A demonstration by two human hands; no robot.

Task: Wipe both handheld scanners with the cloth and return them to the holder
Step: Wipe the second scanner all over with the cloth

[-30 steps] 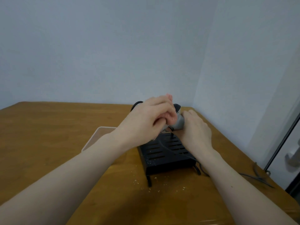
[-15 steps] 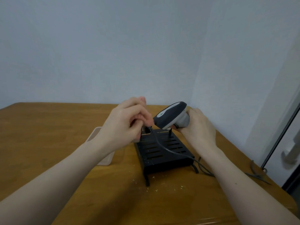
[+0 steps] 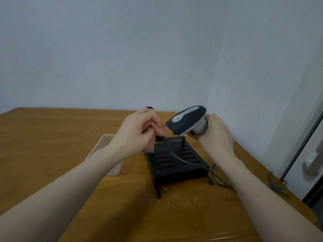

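Observation:
My right hand (image 3: 215, 135) grips the grey handle of a dark grey and light grey handheld scanner (image 3: 187, 119), holding it above the back of the black slotted holder (image 3: 176, 161). The scanner's head points left. My left hand (image 3: 138, 131) is closed around a bunched pinkish cloth (image 3: 153, 137), just left of the scanner's nose and apart from it. A grey cable (image 3: 181, 158) runs across the holder's top. A dark rounded part of a second scanner (image 3: 150, 107) peeks out behind my left hand, mostly hidden.
A shallow translucent tray (image 3: 104, 147) lies on the wooden table (image 3: 52, 137) left of the holder, partly under my left forearm. Crumbs are scattered in front of the holder. Cables (image 3: 276, 186) trail at the right table edge, near a door frame. Walls meet behind.
My left hand with the cloth has drawn away to the left of the scanner, uncovering its head. My right hand has raised the scanner a little above the holder.

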